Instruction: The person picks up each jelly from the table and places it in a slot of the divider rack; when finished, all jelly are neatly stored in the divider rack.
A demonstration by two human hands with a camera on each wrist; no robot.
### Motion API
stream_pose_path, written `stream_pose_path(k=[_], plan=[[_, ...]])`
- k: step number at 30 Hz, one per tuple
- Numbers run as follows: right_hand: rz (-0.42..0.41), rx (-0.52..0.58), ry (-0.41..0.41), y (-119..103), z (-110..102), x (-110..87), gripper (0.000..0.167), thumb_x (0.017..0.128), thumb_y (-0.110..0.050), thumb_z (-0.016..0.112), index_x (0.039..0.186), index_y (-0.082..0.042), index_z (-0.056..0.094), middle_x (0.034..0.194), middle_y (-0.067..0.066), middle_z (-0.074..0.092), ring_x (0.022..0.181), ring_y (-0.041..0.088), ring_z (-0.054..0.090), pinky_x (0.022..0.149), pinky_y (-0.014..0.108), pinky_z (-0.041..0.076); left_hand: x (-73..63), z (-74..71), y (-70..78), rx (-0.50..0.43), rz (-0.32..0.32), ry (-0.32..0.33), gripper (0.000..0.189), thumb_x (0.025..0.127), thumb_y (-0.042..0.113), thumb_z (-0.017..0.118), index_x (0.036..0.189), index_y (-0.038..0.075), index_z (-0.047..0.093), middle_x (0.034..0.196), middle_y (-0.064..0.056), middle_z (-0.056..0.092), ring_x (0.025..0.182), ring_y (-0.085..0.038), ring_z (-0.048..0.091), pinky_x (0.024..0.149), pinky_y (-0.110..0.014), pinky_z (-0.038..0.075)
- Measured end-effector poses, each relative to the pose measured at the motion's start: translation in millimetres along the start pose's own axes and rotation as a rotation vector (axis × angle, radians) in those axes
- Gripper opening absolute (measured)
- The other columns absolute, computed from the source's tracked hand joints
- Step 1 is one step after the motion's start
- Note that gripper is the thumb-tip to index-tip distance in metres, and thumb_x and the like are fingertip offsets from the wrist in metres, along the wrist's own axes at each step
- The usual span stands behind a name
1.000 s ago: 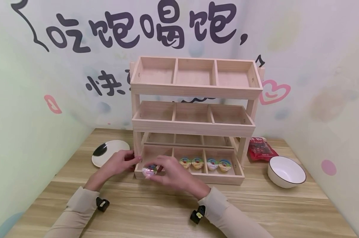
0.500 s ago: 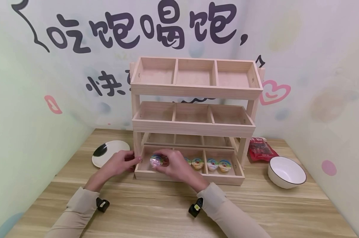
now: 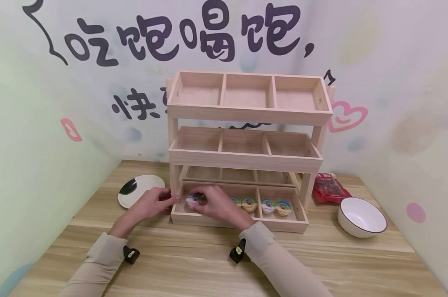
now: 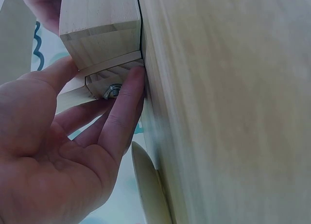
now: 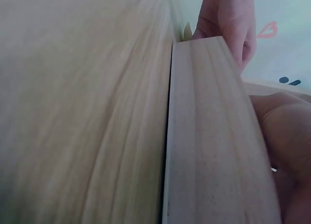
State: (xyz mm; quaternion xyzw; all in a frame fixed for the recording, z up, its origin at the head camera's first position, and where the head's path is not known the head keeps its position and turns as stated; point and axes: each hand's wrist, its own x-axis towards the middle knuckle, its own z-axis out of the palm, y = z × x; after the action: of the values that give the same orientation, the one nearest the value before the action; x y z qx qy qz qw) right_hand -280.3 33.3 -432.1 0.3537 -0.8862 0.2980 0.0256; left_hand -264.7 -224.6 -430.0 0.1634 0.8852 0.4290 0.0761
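A three-tier wooden rack (image 3: 246, 160) stands on the table, each visible tray split into compartments. At its lowest tray, my right hand (image 3: 220, 202) pinches a small foil-lidded jelly cup (image 3: 193, 200) inside the left compartment. Fingers cover the cup's right side. My left hand (image 3: 147, 203) grips the left end of that tray; the left wrist view has the thumb at the wood corner (image 4: 99, 44) and fingers around the side near a metal bolt (image 4: 112, 91). More jelly cups (image 3: 249, 204) sit in the middle compartment, one partly behind my right hand, and two jelly cups (image 3: 283, 208) in the right one.
Left of the rack lies a white plate (image 3: 147, 182) with a black patch, close beside my left hand. To the right are a red snack bag (image 3: 329, 188) and a white bowl (image 3: 362, 216) with a dark rim. A printed wall cloth (image 3: 387, 49) hangs behind.
My right hand has carried the jelly cup from over the tray's front edge back and slightly right, into the left compartment. The left hand stays at the tray's end. The head view has shifted slightly.
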Motion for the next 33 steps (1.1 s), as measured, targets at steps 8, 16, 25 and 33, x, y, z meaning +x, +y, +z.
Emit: stream_pose_path(k=[8, 16, 25, 33], plan=[[0.010, -0.047, -0.025, 4.3, 2.0, 5.4, 0.035, 0.096, -0.032, 0.085, 0.127, -0.017, 0.079, 0.124, -0.001, 0.079, 0.111, 0.012, 0.072, 0.097, 0.032, 0.060, 1.6, 0.5, -2.4, -0.027, 0.003, -0.002, 0.038, 0.111, 0.026, 0.065, 0.133, -0.005, 0.069, 0.124, -0.026, 0.076, 0.106, -0.027, 0.077, 0.080, -0.038, 0.069], [0.006, 0.010, -0.009, 6.3, 3.0, 4.5, 0.033, 0.097, -0.033, 0.084, 0.124, -0.015, 0.080, 0.115, -0.003, 0.081, 0.101, 0.009, 0.072, 0.090, 0.027, 0.059, 1.4, 1.0, -2.4, -0.007, 0.005, 0.001, 0.037, 0.111, 0.025, 0.065, 0.133, -0.005, 0.069, 0.124, -0.025, 0.077, 0.106, -0.027, 0.077, 0.080, -0.037, 0.069], [0.025, 0.014, -0.021, 6.4, 4.1, 4.7, 0.033, 0.097, -0.034, 0.085, 0.124, -0.015, 0.080, 0.117, -0.003, 0.082, 0.097, 0.004, 0.071, 0.087, 0.022, 0.059, 1.5, 0.8, -1.3, -0.010, 0.004, 0.004, 0.037, 0.111, 0.024, 0.065, 0.132, -0.006, 0.069, 0.124, -0.025, 0.077, 0.106, -0.027, 0.078, 0.080, -0.038, 0.069], [0.035, 0.015, -0.022, 7.7, 5.2, 4.7, 0.033, 0.097, -0.033, 0.085, 0.125, -0.015, 0.080, 0.118, -0.003, 0.081, 0.098, 0.005, 0.071, 0.088, 0.023, 0.058, 0.9, 1.1, -0.9, -0.037, 0.002, -0.006, 0.038, 0.111, 0.024, 0.064, 0.135, -0.007, 0.067, 0.125, -0.026, 0.076, 0.108, -0.028, 0.077, 0.081, -0.038, 0.069]])
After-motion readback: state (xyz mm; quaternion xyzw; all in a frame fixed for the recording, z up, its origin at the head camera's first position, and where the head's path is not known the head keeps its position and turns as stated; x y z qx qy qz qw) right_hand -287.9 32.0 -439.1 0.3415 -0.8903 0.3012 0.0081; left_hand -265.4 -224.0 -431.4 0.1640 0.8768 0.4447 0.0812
